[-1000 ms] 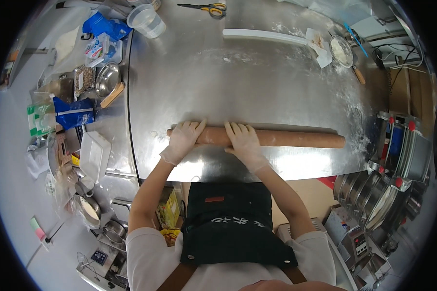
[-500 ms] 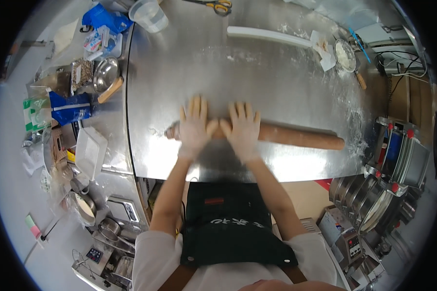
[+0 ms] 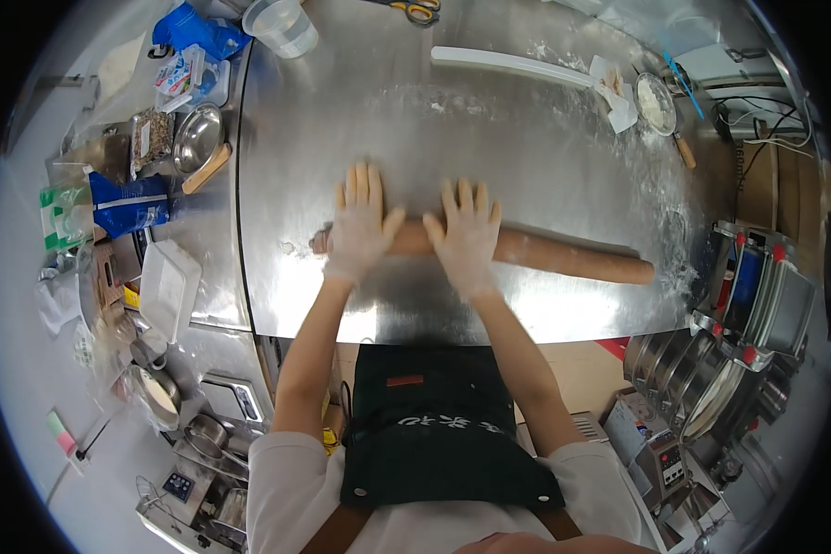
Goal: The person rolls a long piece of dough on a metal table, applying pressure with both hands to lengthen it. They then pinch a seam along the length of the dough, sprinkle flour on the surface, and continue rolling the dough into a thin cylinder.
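Note:
A long brown dough log (image 3: 568,258) lies across the steel worktop (image 3: 452,143); its right end extends well past my hands. My left hand (image 3: 360,226) is open in a translucent glove, palm on the log near its left end, fingers stretched out beyond it. My right hand (image 3: 466,231), also gloved and open, presses flat on the log just right of my left hand, fingers apart. Both palms hide part of the log. Dustings of flour show on the steel around its right end.
A white strip (image 3: 508,60), scissors (image 3: 420,11) and a clear tub (image 3: 280,28) lie at the back. A flour sieve (image 3: 656,103) sits back right. Bags, a steel bowl (image 3: 197,138) and a white tray (image 3: 169,291) crowd the left. Steel machinery (image 3: 757,295) stands at right.
My fingers went from curved over the log to stretched flat. Both hands have moved forward, away from my body, and the log's left part has shifted forward slightly, leaving it more slanted.

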The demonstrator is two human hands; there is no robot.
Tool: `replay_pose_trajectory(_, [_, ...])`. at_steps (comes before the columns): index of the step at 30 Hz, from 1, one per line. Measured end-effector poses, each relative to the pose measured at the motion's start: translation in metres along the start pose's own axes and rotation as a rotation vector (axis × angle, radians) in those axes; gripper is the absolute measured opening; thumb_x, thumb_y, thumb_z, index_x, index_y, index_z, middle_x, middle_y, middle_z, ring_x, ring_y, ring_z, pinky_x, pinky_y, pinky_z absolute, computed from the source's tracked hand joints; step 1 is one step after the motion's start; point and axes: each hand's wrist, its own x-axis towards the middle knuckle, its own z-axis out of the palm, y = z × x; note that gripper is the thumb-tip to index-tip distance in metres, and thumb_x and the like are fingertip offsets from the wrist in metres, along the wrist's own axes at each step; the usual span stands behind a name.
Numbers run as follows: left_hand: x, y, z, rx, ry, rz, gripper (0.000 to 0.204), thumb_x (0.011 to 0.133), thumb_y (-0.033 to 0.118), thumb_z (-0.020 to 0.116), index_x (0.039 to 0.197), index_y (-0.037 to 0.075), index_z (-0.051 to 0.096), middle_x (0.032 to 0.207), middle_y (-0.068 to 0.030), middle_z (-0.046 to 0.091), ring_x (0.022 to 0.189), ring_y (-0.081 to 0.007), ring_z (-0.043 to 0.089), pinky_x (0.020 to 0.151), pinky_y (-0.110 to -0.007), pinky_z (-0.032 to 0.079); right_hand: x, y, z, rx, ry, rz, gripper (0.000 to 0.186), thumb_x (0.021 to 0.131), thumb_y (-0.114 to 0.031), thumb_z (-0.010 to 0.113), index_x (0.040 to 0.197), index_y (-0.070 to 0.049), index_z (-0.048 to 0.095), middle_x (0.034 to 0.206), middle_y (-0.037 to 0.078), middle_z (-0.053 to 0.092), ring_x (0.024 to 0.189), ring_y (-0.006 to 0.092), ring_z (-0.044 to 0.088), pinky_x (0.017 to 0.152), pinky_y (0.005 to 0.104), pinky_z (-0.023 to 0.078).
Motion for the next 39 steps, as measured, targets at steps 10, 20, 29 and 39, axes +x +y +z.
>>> replay_pose_trajectory(10, [-0.081,0.036,-0.011,0.073,-0.093,-0.104,0.068,0.094,0.044,0.056,0.152,0.010,0.045,0.159,-0.0200,0.038,0.149,-0.0401,0.030,0.119,-0.064,0.018,-0.093,0.026,-0.022,0.087,-0.065,-0.044,0.063,0.096,-0.045,0.055,0.148,-0.010,0.049,0.148,0.016,0.051,0.139,0.0407,0.041,0.116,0.0592,0.027])
replay_pose_trajectory(20, [-0.145,0.077,0.042,0.032,-0.011,0.087,0.072,0.085,0.051,0.067,0.150,0.026,0.051,0.152,-0.0188,0.046,0.141,-0.0401,0.041,0.113,-0.061,0.031,-0.160,0.097,0.011,-0.114,0.065,-0.093,0.076,0.085,-0.057,0.061,0.146,-0.013,0.053,0.149,0.012,0.050,0.138,0.0348,0.043,0.112,0.0610,0.031])
replay_pose_trajectory(29, [0.027,0.039,0.000,0.129,0.139,-0.090,0.061,0.094,0.039,0.056,0.148,0.012,0.051,0.152,-0.0196,0.045,0.141,-0.0459,0.038,0.114,-0.065,0.028,-0.003,0.118,-0.033,-0.161,0.163,0.069,0.053,0.096,-0.036,0.059,0.142,-0.010,0.054,0.145,0.018,0.052,0.133,0.0437,0.044,0.109,0.0621,0.032])
replay_pose_trajectory(39, [-0.053,0.052,0.008,0.112,-0.038,-0.038,0.064,0.093,0.049,0.053,0.150,0.021,0.051,0.157,-0.0176,0.042,0.144,-0.0433,0.036,0.116,-0.062,0.028,-0.087,0.137,-0.020,-0.021,0.126,0.038,0.056,0.092,-0.045,0.060,0.139,-0.014,0.059,0.146,0.015,0.051,0.135,0.0374,0.046,0.110,0.0613,0.031])
